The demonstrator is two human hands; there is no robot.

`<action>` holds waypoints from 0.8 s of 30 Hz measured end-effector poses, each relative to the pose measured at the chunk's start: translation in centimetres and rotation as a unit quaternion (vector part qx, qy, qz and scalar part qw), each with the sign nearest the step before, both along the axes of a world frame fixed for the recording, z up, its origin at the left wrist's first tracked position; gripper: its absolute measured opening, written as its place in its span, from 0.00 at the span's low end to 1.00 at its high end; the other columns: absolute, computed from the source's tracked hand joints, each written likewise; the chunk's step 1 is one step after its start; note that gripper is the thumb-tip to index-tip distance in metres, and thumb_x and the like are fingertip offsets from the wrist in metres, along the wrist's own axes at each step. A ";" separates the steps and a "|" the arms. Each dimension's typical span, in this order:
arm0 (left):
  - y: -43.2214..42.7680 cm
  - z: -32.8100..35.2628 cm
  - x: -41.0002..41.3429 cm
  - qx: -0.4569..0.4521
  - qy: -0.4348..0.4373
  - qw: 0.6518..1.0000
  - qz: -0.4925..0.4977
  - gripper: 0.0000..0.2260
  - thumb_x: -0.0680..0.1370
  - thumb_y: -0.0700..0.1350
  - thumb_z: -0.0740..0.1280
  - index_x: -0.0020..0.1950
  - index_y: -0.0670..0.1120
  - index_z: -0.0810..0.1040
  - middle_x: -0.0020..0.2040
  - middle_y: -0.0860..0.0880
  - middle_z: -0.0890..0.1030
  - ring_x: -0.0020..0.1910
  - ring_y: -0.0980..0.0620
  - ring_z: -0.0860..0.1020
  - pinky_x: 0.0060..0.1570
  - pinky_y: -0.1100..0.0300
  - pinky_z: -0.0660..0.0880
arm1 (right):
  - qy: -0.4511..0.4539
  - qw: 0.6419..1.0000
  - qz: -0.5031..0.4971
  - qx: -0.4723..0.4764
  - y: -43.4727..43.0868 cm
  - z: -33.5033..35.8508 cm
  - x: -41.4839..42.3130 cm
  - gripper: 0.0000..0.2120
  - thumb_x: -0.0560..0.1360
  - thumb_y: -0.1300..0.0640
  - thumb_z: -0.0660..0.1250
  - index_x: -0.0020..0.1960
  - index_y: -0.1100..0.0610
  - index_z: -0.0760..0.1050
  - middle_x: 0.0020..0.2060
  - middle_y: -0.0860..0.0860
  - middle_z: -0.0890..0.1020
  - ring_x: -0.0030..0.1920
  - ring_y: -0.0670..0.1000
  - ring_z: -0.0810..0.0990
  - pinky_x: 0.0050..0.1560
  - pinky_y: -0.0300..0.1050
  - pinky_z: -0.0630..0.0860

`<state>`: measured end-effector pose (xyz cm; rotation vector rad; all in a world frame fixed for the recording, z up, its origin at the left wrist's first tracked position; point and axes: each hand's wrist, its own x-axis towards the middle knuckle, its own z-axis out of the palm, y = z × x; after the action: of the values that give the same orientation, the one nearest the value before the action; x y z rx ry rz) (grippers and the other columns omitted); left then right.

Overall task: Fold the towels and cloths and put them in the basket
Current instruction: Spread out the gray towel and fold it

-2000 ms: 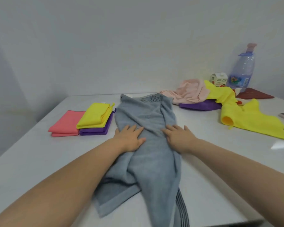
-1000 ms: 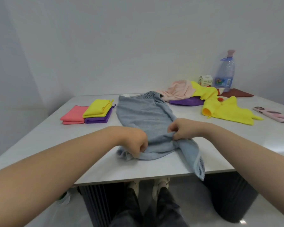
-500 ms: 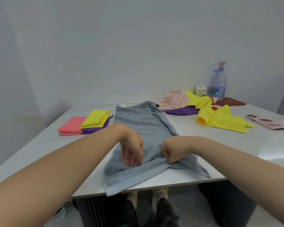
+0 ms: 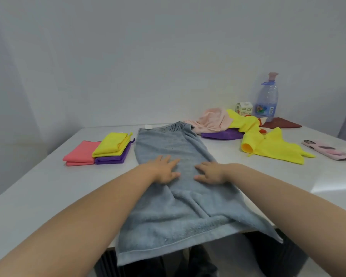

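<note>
I see the towel [image 4: 174, 212] overhanging the near bench [image 4: 38, 192] edge; left hand [image 4: 164, 168] and right hand [image 4: 210, 172] press it, fingers [image 4: 173, 160] released; cloths [image 4: 110, 148] left, pile [image 4: 264, 144] right.

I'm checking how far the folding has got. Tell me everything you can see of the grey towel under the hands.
The grey towel looks like thick, soft terry. It lies lengthwise on the white table, creased down the middle, a white label at its far end, its hemmed near end hanging over the front edge. The left hand and right hand press flat on it, fingers straight.
</note>
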<state>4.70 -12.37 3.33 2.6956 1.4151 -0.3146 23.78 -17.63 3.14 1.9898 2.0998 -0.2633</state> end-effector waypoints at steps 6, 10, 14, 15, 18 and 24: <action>2.1 -3.0 -3.0 0.010 -0.006 1.000 0.026 0.28 0.80 0.64 0.45 0.78 0.56 0.44 0.79 0.50 0.43 0.77 0.47 0.41 0.73 0.39 0.42 | -0.065 0.996 -0.057 0.031 1.1 -1.0 4.5 0.28 0.81 0.39 0.45 0.78 0.47 0.47 0.77 0.49 0.49 0.77 0.54 0.49 0.73 0.60 0.46; 1.6 -2.0 -1.3 0.111 -0.042 0.992 -0.033 0.27 0.81 0.60 0.50 0.78 0.52 0.50 0.79 0.48 0.49 0.77 0.47 0.46 0.73 0.41 0.45 | -0.016 0.999 0.004 0.044 1.7 0.0 2.5 0.30 0.80 0.42 0.53 0.78 0.51 0.48 0.77 0.52 0.51 0.76 0.54 0.52 0.74 0.55 0.50; 0.9 -2.1 0.3 -0.016 -0.014 0.998 -0.054 0.29 0.80 0.61 0.52 0.78 0.50 0.51 0.78 0.45 0.52 0.76 0.45 0.52 0.74 0.49 0.51 | -0.002 0.998 0.019 -0.062 1.4 0.5 1.6 0.34 0.78 0.36 0.53 0.78 0.49 0.49 0.77 0.52 0.52 0.76 0.53 0.55 0.75 0.51 0.52; 0.9 -1.7 0.5 -0.010 -0.020 0.998 -0.057 0.28 0.80 0.60 0.53 0.77 0.49 0.57 0.77 0.44 0.58 0.74 0.45 0.58 0.72 0.51 0.57 | 0.001 0.999 0.015 -0.045 1.5 1.0 1.5 0.31 0.78 0.37 0.54 0.76 0.51 0.55 0.75 0.53 0.59 0.73 0.53 0.61 0.72 0.48 0.57; 1.7 0.2 0.6 0.052 -0.129 0.990 -0.017 0.19 0.81 0.56 0.55 0.66 0.48 0.73 0.67 0.44 0.74 0.64 0.44 0.72 0.62 0.54 0.69 | 0.055 0.995 -0.013 0.081 2.2 1.7 1.2 0.23 0.81 0.42 0.53 0.65 0.57 0.72 0.64 0.57 0.75 0.59 0.54 0.74 0.58 0.43 0.67; 2.4 -2.5 -1.6 -0.026 -0.023 0.999 0.019 0.28 0.81 0.62 0.47 0.78 0.54 0.45 0.79 0.48 0.45 0.77 0.46 0.46 0.74 0.44 0.47 | 0.027 0.998 -0.049 0.012 2.4 -2.3 0.9 0.33 0.79 0.35 0.46 0.78 0.49 0.45 0.78 0.52 0.46 0.77 0.55 0.47 0.74 0.60 0.49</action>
<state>3.06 -9.97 0.85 2.6143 1.4231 -0.2808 24.70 -15.20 0.86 2.1266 2.0492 -0.3133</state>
